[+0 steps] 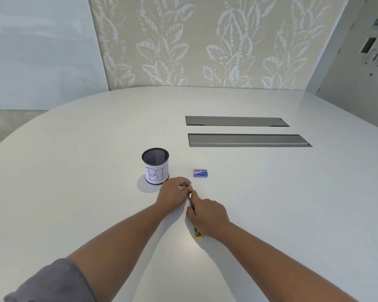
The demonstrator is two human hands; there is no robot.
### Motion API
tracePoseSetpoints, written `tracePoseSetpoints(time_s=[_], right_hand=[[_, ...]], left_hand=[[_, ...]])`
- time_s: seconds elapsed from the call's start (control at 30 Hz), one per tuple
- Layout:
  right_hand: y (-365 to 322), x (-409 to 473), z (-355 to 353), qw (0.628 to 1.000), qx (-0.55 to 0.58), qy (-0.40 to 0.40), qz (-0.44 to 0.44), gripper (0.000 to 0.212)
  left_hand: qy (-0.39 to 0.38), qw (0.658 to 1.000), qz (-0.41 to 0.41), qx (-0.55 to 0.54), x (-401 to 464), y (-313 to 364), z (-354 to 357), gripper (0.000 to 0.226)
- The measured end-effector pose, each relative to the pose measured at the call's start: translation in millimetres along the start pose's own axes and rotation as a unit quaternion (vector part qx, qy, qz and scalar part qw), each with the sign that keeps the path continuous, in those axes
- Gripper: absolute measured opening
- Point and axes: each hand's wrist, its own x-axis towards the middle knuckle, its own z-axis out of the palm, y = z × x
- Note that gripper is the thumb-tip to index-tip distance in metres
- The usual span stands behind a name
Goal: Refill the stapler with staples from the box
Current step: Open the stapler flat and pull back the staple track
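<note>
Yellow-ended stapler (194, 216) lies on the desk (271, 203) under our right hand (207, 216), whose grip closes on it; our left hand (172, 194) pinches something tiny, likely brittle staples. Blue box (200, 173) sits beyond.

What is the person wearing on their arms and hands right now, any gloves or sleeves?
No gloves: both the left hand and the right hand are bare, with no rings or watch visible. The forearms are uncovered too. A grey sleeve pushed up near the elbow shows on the left arm; no sleeve shows on the right arm within the frame.
</note>
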Motion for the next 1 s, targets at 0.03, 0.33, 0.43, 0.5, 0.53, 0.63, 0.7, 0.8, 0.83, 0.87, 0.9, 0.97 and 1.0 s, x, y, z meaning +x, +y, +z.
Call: tracePoseSetpoints(time_s=[0.03, 0.33, 0.43, 0.5, 0.53, 0.63, 0.7, 0.8, 0.83, 0.87, 0.9, 0.97, 1.0], right_hand=[[-0.1, 0.3, 0.2, 1.0, 0.001, -0.003, 0.0, 0.059], [8.0, 11.9, -14.7, 0.994, 0.072, -0.082, -0.006, 0.077], [12.9, 19.1, -23.1, 0.986, 0.118, -0.115, -0.012, 0.08], [15.0, 22.5, -26.9, 0.983, 0.137, -0.125, -0.021, 0.081], [15.7, 23.9, -28.1, 0.981, 0.147, -0.128, -0.025, 0.081], [17.2, 27.2, -29.2, 0.976, 0.17, -0.131, -0.032, 0.079], [18.9, 28.0, -27.9, 0.975, 0.184, -0.124, -0.029, 0.075], [21.7, 27.8, -25.3, 0.972, 0.207, -0.109, -0.021, 0.072], [22.1, 27.6, -24.7, 0.971, 0.214, -0.106, -0.02, 0.073], [22.5, 27.7, -24.1, 0.97, 0.219, -0.105, -0.02, 0.074], [22.8, 28.0, -23.8, 0.969, 0.223, -0.103, -0.019, 0.075], [22.9, 29.2, -23.2, 0.969, 0.223, -0.1, -0.02, 0.077], [22.8, 30.1, -23.2, 0.97, 0.223, -0.099, -0.022, 0.077]], left_hand=[[-0.004, 1.0, 0.0, 0.001, 0.1, -0.7, -0.3, 0.017], [-0.053, 0.993, 0.032, 0.1, 5.2, 0.7, -7.0, 0.036], [-0.06, 0.988, 0.043, 0.139, 5.5, -0.8, -11.0, 0.037], [-0.057, 0.987, 0.044, 0.143, 5.8, -1.8, -11.5, 0.037], [-0.055, 0.987, 0.045, 0.142, 6.3, -2.2, -11.0, 0.036], [-0.048, 0.989, 0.04, 0.134, 7.0, -3.4, -9.2, 0.036], [-0.041, 0.99, 0.037, 0.13, 7.8, -4.9, -7.9, 0.035], [-0.033, 0.992, 0.034, 0.121, 7.2, -6.9, -6.1, 0.034], [-0.031, 0.992, 0.035, 0.115, 6.9, -7.5, -5.7, 0.034], [-0.03, 0.993, 0.036, 0.111, 6.7, -8.2, -5.2, 0.033], [-0.029, 0.993, 0.035, 0.11, 6.4, -8.6, -4.9, 0.032], [-0.029, 0.993, 0.035, 0.112, 6.5, -9.5, -4.6, 0.032], [-0.031, 0.992, 0.035, 0.114, 7.1, -9.7, -4.4, 0.031]])
